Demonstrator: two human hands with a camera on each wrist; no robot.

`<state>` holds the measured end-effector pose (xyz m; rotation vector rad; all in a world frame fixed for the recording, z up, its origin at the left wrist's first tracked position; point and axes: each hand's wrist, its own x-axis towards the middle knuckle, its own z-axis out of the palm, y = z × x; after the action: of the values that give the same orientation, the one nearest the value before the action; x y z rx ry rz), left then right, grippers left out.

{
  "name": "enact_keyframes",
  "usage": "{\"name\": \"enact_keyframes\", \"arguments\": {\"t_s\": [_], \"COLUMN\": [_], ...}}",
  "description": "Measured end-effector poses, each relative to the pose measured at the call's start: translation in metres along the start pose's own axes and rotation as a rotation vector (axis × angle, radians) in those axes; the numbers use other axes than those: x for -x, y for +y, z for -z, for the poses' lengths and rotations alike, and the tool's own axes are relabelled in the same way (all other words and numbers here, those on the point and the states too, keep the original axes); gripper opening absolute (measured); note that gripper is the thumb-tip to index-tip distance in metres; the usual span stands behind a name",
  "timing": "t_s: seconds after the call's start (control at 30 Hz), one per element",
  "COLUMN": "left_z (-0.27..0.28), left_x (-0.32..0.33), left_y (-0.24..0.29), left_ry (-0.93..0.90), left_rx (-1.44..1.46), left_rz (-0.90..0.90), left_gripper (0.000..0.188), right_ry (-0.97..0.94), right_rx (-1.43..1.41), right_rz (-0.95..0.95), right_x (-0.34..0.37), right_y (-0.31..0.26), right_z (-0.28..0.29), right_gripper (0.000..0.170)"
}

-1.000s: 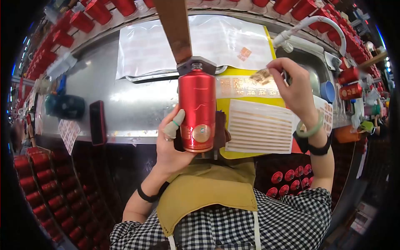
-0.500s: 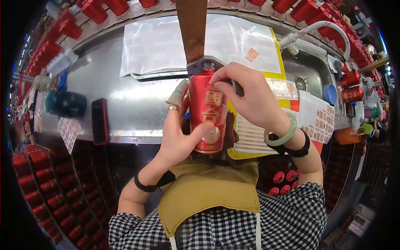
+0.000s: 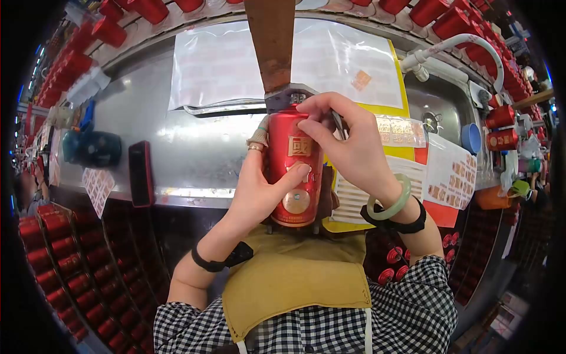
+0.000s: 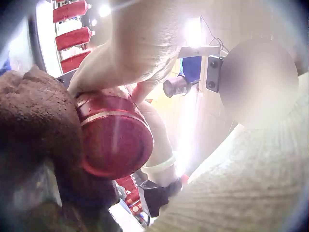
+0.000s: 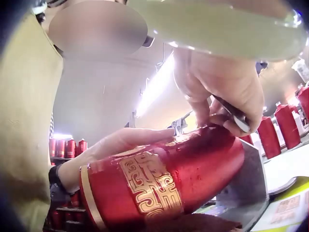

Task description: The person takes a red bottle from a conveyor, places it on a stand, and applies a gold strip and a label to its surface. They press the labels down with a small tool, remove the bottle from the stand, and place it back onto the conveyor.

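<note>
Now, mid-frame, left hand [image 3: 254, 190] grips red bottle [image 3: 283, 154], thumb shifted up over gold lettering [image 3: 299, 146]; right hand [image 3: 357, 143] holds dark tool [image 5: 230, 109]. I judge lettering being pressed on.

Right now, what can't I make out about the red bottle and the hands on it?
Head view: whatever lies just below the gold character on the red bottle, hidden by the left hand.
Head view: the lettering beneath the round label, too small to read.
Right wrist view: most of the dark tool, hidden by the right hand, so its kind is unclear.
</note>
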<state>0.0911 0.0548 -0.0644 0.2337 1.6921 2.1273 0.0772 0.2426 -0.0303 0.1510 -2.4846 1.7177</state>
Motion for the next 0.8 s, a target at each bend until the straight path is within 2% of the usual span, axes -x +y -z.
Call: {"name": "enact_keyframes", "arguments": {"t_s": [0.13,0.33,0.53,0.63,0.8], "left_z": [0.003,0.004,0.006,0.006,0.008], "left_x": [-0.001,-0.001,-0.001,-0.001,-0.001], "left_y": [0.004,-0.002,0.001,0.001,0.000], "left_ry": [-0.024,-0.029,-0.046,-0.036,-0.042], "left_rx": [-0.015,0.033,0.034,0.047,0.028], "left_rz": [0.059,0.023,0.063,0.053,0.038], "left_gripper": [0.074,0.076,0.078,0.078,0.080], "right_ry": [-0.001,0.002,-0.001,0.013,-0.005], "right_rx": [-0.002,0.038,0.031,0.052,0.035], "right_rz": [-0.027,-0.015,-0.056,-0.007,-0.070], "right_x": [-0.001,-0.003,-0.003,-0.003,-0.003], "right_y": [-0.003,-0.002,-0.007,-0.006,-0.012], "right_z": [-0.001,-0.001,-0.001,-0.003,-0.002], "right_gripper": [0.019,0.019,0.019,0.019,0.021]}}
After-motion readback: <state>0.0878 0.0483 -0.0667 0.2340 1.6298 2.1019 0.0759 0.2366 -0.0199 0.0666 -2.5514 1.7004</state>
